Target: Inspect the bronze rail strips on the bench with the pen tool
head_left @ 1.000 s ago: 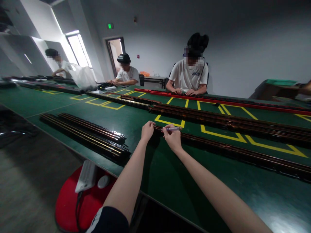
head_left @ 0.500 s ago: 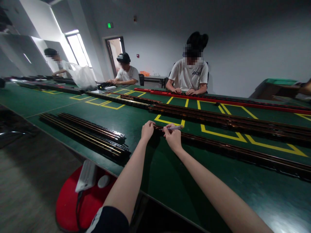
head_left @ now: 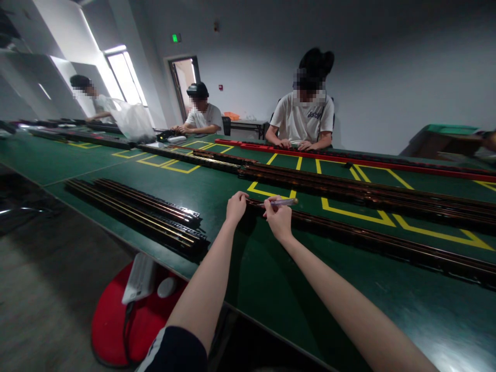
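A long dark brown strip (head_left: pixel 387 245) lies across the green table (head_left: pixel 271 279), running off to the right. My left hand (head_left: pixel 235 206) rests with curled fingers on the strip's left end. My right hand (head_left: pixel 278 218) is closed on a pale pen (head_left: pixel 282 202), and the pen's tip sits at the strip just beside my left hand. Both forearms reach in from the bottom of the view.
A bundle of dark strips (head_left: pixel 147 217) lies to the left near the table edge, and more long strips (head_left: pixel 368 194) and a red rail (head_left: pixel 349 161) lie farther back. Three people sit at the far side. A red stool (head_left: pixel 116 320) with white items stands below the table.
The view has shifted slightly. My right hand has tilted the pen a little; both hands stay at the strip's left end.
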A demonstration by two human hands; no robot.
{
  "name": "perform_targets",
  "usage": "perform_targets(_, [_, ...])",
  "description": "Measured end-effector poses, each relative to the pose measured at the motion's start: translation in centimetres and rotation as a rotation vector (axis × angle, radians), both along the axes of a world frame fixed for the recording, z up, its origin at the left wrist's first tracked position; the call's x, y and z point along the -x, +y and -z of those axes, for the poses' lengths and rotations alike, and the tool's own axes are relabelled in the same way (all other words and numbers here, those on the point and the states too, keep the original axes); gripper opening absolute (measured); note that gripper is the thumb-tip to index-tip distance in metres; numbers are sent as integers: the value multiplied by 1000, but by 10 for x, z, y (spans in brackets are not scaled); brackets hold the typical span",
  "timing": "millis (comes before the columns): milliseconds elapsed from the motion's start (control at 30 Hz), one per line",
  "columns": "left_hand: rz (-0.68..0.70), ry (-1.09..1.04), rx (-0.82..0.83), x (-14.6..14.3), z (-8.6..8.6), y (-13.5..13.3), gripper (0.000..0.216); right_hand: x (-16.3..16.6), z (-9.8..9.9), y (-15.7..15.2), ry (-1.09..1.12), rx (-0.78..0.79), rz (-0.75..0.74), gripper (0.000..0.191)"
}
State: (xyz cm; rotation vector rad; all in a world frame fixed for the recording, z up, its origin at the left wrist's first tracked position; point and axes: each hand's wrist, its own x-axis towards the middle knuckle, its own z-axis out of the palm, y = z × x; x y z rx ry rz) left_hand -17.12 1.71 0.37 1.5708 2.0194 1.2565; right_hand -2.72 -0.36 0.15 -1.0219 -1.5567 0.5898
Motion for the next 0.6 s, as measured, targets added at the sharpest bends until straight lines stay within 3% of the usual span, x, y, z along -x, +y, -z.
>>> perform_targets(600, [24, -15, -3, -1, -2, -2, 30, 1, -3, -3, 36, 28, -32, 25])
